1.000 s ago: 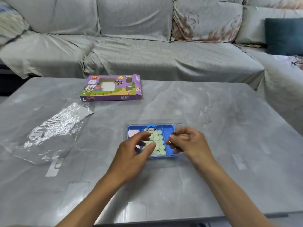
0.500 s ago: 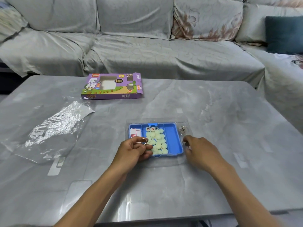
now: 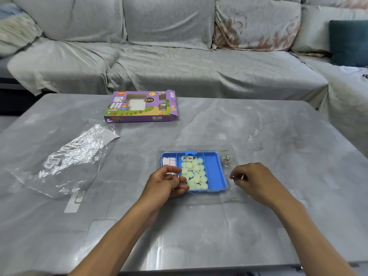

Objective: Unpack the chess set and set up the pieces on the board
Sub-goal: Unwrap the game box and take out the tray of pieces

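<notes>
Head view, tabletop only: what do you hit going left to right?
Crumpled plastic wrap → purple box → left hand, pinching a small metal ring → blue tray of pale round pieces → metal ring cluster → right hand.

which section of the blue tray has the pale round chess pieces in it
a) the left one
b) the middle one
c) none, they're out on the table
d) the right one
b: the pale round pieces fill the middle section of the blue tray; its right section looks bare.
</notes>
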Demonstrator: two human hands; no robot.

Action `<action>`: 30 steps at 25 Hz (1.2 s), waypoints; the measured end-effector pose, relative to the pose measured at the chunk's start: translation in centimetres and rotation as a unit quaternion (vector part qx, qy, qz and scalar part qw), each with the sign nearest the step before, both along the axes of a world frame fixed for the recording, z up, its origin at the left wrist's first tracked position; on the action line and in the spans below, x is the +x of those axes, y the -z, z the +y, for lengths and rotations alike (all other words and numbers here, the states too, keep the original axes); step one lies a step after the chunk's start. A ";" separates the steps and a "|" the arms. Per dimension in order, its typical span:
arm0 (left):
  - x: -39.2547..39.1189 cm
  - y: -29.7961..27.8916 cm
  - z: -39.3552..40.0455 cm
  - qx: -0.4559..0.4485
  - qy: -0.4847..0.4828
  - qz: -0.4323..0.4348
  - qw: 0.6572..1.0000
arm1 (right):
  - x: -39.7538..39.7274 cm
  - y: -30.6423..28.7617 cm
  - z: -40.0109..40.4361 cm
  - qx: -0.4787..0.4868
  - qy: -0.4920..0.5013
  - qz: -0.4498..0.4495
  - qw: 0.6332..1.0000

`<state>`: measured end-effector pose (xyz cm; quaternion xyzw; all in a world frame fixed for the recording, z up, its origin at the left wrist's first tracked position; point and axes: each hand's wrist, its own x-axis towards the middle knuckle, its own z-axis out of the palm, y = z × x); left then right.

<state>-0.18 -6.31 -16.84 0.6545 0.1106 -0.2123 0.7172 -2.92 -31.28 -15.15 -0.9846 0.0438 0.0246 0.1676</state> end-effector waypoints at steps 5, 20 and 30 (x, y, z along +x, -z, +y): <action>-0.4 -1.1 -0.5 -0.176 0.008 0.098 0.980 | -1.3 -1.9 8.4 0.464 0.056 -0.044 0.883; 15.6 1.5 8.2 0.417 -0.079 -0.209 0.881 | 1.1 -0.6 8.4 0.335 0.031 -0.113 0.935; 20.5 3.7 9.2 0.512 -0.098 -0.274 0.808 | 2.4 -1.3 2.8 0.079 0.003 -0.050 0.996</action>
